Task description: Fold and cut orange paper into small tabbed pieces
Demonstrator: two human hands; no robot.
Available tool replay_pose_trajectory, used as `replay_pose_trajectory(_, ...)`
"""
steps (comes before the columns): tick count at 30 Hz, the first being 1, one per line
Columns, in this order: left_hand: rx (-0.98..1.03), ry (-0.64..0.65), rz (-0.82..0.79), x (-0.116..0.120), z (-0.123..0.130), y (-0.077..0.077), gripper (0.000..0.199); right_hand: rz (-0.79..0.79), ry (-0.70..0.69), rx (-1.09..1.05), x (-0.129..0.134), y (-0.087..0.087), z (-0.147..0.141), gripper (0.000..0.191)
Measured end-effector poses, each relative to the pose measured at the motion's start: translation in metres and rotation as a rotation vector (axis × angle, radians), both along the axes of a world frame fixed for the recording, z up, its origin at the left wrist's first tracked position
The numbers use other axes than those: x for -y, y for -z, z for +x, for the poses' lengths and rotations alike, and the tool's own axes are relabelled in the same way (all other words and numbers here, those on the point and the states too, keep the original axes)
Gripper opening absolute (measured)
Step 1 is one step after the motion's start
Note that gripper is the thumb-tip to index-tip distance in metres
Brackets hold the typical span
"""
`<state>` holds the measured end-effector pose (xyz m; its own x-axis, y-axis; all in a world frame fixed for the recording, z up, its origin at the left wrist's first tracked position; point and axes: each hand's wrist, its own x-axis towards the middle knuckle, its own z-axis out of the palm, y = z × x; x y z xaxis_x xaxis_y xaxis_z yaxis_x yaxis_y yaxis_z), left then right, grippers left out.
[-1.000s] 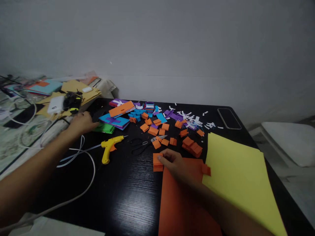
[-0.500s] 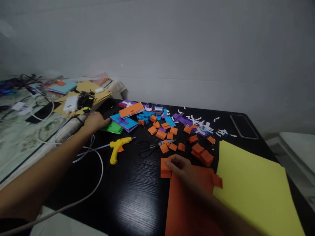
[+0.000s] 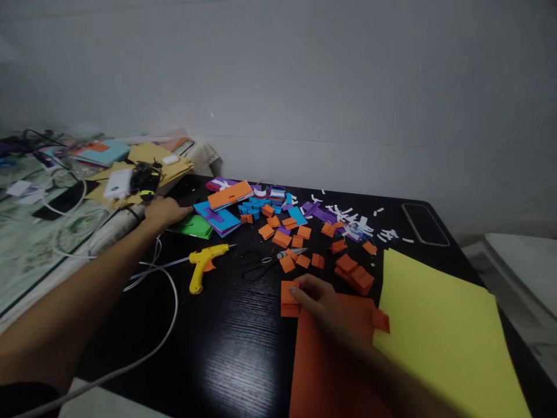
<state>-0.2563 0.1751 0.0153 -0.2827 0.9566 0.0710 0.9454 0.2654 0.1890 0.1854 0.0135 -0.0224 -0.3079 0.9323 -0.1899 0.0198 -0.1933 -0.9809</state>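
My right hand (image 3: 319, 296) is closed on a small folded orange paper piece (image 3: 288, 305), thumb on top, at the upper left corner of an orange sheet (image 3: 335, 360). My left hand (image 3: 164, 212) reaches to the far left of the black table, beside the green folded paper (image 3: 195, 226). Its fingers look closed around something dark, too hidden to name. Nearby lie a blue folded paper with a purple strip (image 3: 217, 217) and an orange folded one (image 3: 230, 195). Several small orange folded pieces (image 3: 297, 241) are scattered in the middle.
A yellow glue gun (image 3: 203, 264) and scissors (image 3: 261, 267) lie on the black table (image 3: 235, 325). A white cable (image 3: 172, 313) loops under my left arm. Yellow sheets (image 3: 439, 325) and a phone (image 3: 425, 224) are at the right. White paper scraps (image 3: 348, 217) lie at the back.
The whole view has shifted slightly, so things appear a little further left. My left hand stays by the green paper; my right hand keeps its hold on the orange piece.
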Motion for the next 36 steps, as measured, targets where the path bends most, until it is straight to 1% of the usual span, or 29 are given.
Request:
replay_pose_trajectory(3,-0.101,-0.148,-0.144,-0.009,0.002,-0.001,0.083,-0.004,0.001,-0.003,0.000,0.002,0.000,0.024)
replay_pose_trajectory(5,-0.154,-0.164,-0.196,-0.009,0.005,-0.003,0.084,-0.001,-0.003,0.002,0.000,0.004,0.000,0.024)
replay_pose_trajectory(7,-0.206,-0.153,-0.207,-0.005,0.008,-0.005,0.083,0.001,-0.003,0.005,0.000,0.004,0.001,0.024)
replay_pose_trajectory(9,-0.259,-0.132,-0.185,0.006,0.010,-0.007,0.078,0.005,-0.002,0.001,0.000,0.004,0.001,0.024)
replay_pose_trajectory(14,-0.357,-0.038,-0.097,0.043,0.009,-0.013,0.051,0.019,-0.005,-0.002,0.000,0.002,0.000,0.024)
replay_pose_trajectory(17,-0.387,0.016,-0.068,0.057,0.008,-0.013,0.046,0.019,-0.005,-0.011,0.000,0.002,0.001,0.024)
replay_pose_trajectory(20,-0.393,0.052,-0.057,0.053,0.010,-0.010,0.046,0.021,0.005,-0.009,0.001,0.004,0.001,0.024)
replay_pose_trajectory(24,-0.376,0.056,-0.061,0.029,0.013,-0.005,0.046,0.014,0.011,-0.002,0.001,0.006,0.002,0.024)
replay_pose_trajectory(26,-0.369,0.045,-0.047,0.019,0.013,-0.006,0.047,0.012,0.015,-0.003,0.000,0.007,0.002,0.024)
replay_pose_trajectory(28,-0.366,0.038,-0.026,0.014,0.010,-0.010,0.051,0.013,0.015,-0.002,0.000,0.007,0.002,0.023)
replay_pose_trajectory(30,-0.365,0.033,-0.018,0.016,0.006,-0.015,0.052,0.010,0.008,0.000,0.000,0.006,0.002,0.023)
replay_pose_trajectory(33,-0.360,0.037,-0.033,0.026,0.000,-0.020,0.048,0.007,-0.004,0.007,-0.001,0.005,0.002,0.025)
replay_pose_trajectory(36,-0.349,0.042,-0.056,0.035,-0.004,-0.020,0.044,0.010,-0.008,-0.001,-0.001,0.005,0.002,0.026)
